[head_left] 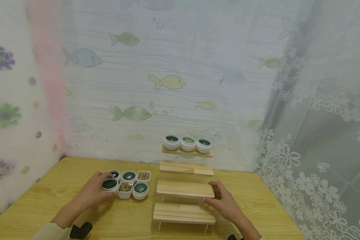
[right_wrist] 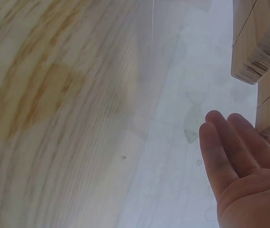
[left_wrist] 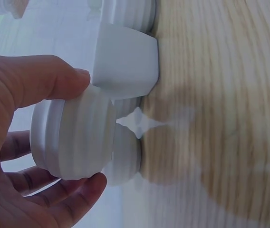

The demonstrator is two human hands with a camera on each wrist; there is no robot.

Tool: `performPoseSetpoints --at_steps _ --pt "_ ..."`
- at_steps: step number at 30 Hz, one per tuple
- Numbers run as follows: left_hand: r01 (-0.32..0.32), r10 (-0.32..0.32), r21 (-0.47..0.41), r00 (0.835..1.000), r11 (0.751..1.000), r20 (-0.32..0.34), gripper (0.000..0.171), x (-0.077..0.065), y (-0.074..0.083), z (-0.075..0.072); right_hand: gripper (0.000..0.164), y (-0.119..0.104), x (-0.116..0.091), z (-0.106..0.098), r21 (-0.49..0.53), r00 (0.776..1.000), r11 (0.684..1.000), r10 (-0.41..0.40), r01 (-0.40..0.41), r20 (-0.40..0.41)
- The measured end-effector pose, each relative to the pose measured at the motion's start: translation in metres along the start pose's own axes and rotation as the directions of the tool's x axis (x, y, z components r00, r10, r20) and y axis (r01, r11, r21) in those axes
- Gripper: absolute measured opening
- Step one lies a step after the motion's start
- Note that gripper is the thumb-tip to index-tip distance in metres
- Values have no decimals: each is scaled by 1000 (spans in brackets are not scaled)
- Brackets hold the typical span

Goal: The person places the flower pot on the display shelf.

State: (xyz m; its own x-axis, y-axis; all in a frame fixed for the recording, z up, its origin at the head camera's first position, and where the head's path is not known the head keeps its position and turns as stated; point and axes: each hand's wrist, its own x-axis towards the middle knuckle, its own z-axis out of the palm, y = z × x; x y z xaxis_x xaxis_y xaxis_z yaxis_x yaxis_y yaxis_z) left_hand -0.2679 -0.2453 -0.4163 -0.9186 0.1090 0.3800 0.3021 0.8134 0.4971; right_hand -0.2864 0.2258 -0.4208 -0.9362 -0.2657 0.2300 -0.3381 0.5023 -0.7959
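Note:
In the head view my left hand (head_left: 94, 191) holds a small round white pot (head_left: 110, 185) with a dark green top. The left wrist view shows the thumb on one side of this pot (left_wrist: 78, 135) and fingertips on the other; it is tilted and raised off the table. Close behind stand a square white pot (left_wrist: 125, 61) and other round ones. My right hand (head_left: 223, 201) is at the right end of a wooden tiered stand (head_left: 185, 189), thumb near a board's front edge. Its fingers (right_wrist: 223, 156) look nearly straight in the right wrist view, beside the boards.
Three round white pots (head_left: 188, 143) stand in a row on the top tier. Beside the held pot, several round and square pots, some with a grainy filling (head_left: 125, 187), sit on the wooden table (head_left: 60, 186). A fish-patterned curtain (head_left: 168, 100) hangs behind.

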Motion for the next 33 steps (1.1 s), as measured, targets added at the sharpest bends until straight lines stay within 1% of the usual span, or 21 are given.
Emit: performPoseSetpoints --at_steps 6,11,17,26,30,33 --pt "-19 19 -3 999 1000 -27 61 0 4 0 66 0 0 0 6 1000 1000 -3 3 3" --pt "-50 50 -2 998 999 -50 60 1 10 0 65 0 0 0 17 1000 1000 4 -4 5" --pt "-65 65 -1 996 998 -66 58 3 18 0 65 1 0 0 11 1000 1000 1 -1 2" --pt "-89 87 -36 995 995 -55 58 4 38 3 65 1 1 0 22 1000 1000 4 -4 14" --pt "-126 122 -51 990 991 -66 57 5 46 7 64 1 0 0 27 1000 1000 6 -6 15" --pt "-146 142 -68 988 987 -57 57 6 52 11 65 0 1 0 30 1000 1000 7 -7 17"
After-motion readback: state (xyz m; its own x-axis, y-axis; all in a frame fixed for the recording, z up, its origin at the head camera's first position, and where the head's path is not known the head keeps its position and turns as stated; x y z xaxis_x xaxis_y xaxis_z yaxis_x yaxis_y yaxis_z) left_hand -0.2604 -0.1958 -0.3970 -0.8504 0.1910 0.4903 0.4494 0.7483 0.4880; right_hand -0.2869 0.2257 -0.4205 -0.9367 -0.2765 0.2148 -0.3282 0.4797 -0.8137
